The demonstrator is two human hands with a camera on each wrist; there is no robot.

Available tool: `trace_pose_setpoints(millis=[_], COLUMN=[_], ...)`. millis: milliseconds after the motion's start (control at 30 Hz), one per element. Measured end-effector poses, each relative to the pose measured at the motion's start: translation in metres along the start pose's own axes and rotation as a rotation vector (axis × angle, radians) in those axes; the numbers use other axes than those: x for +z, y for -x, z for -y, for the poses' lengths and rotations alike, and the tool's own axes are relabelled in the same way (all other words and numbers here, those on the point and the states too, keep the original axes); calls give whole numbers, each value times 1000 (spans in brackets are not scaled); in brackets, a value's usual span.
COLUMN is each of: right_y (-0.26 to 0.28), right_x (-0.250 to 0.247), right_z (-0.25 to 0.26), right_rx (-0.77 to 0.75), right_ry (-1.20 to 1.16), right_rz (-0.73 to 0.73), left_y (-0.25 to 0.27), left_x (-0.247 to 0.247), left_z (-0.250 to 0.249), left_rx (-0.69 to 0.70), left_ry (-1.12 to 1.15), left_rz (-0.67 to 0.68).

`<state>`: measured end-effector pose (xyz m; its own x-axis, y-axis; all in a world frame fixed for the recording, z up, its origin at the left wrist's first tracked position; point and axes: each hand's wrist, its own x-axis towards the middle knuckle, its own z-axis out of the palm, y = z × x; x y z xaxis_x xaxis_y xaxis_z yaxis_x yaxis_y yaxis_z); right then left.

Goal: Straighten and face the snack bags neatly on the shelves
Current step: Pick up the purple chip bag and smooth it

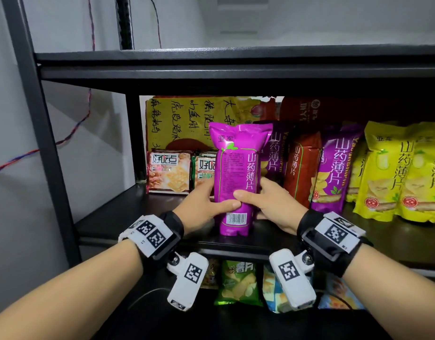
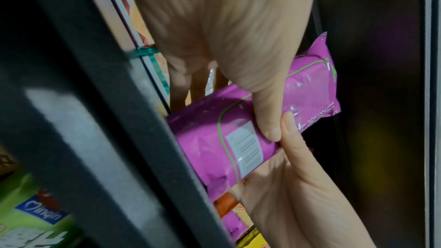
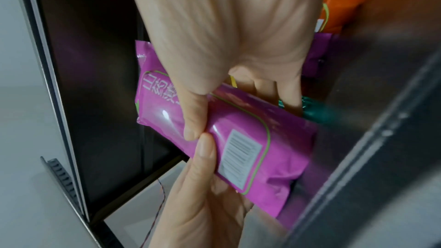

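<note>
Two hands clasp my purple bag [image 1: 236,177]: the left hand [image 1: 201,204] wraps its left edge, the right hand [image 1: 268,204] its right edge, thumbs meeting across the face just above the barcode. It stands upright at the front of the middle shelf [image 1: 128,217], back panel outward, with green outline and white characters. Behind the bag to the right stand more purple, a red and yellow bags [image 1: 393,173]; to its left, cracker packs [image 1: 168,171], perhaps two.
</note>
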<state>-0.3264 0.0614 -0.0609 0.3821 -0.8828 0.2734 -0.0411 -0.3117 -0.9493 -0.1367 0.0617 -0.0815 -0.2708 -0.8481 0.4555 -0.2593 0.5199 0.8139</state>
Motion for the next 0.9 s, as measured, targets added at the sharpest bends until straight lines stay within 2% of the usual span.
trace_pose_setpoints(millis=[167, 267, 333, 400, 433, 600, 700, 767, 833, 900], right_y=[12, 17, 21, 27, 30, 38, 42, 46, 52, 57], right_x=[-1, -3, -7, -10, -11, -3, 5, 4, -3, -9], right_z=[2, 24, 44, 65, 75, 106, 113, 117, 118, 120], right_rx=[38, 21, -7, -27, -32, 42, 116, 124, 26, -250], right_ry=[96, 176, 129, 60, 24, -164, -175, -91, 79, 255], right_rz=[113, 68, 37, 29, 33, 24, 74, 74, -53, -253], left_y=[6, 6, 10, 14, 16, 24, 26, 30, 33, 35], left_x=[-1, -9, -18, -30, -33, -28, -22, -24, -28, -32], left_z=[-4, -25, -43, -54, -60, -83, -103, -115, -122, -126], left_rx=[-1, 73, 205, 423, 511, 788, 866, 885, 827, 773], left_ry=[-53, -32, -51, -257, -350, -598, -594, -567, -568, -584], left_rz=[78, 28, -101, -243, -267, -132, -167, -218, -267, -325])
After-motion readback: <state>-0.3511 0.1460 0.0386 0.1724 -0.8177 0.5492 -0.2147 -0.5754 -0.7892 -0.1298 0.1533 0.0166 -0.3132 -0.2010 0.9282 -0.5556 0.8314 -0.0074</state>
